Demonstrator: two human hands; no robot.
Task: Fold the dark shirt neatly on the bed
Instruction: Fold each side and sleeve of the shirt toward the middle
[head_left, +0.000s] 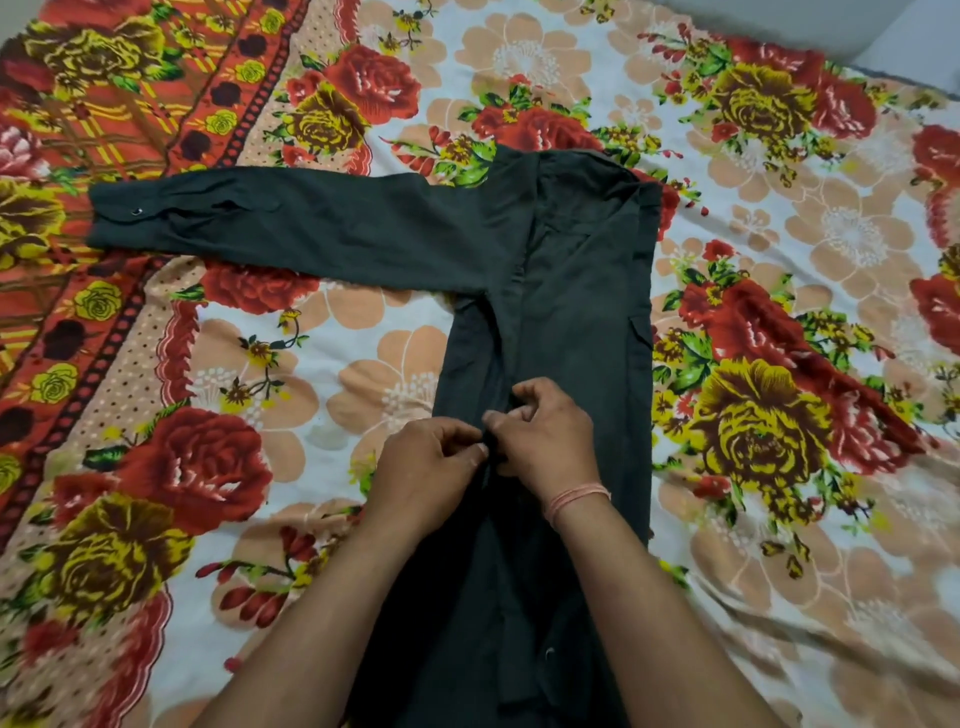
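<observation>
The dark shirt (571, 291) lies flat on the bed, collar away from me, body running down the middle of the view. Its right side is folded in to a straight edge. One long sleeve (270, 228) stretches straight out to the left, its cuff with a small metal snap at the far left. My left hand (426, 467) and my right hand (545, 431) meet over the shirt's front placket, fingertips pinching the fabric edge between them. A pink thread band circles my right wrist.
A floral bedsheet (260, 395) with red and yellow roses covers the whole bed; an orange patterned border runs along the left. A pale wall or bed edge (883, 36) shows at the top right corner.
</observation>
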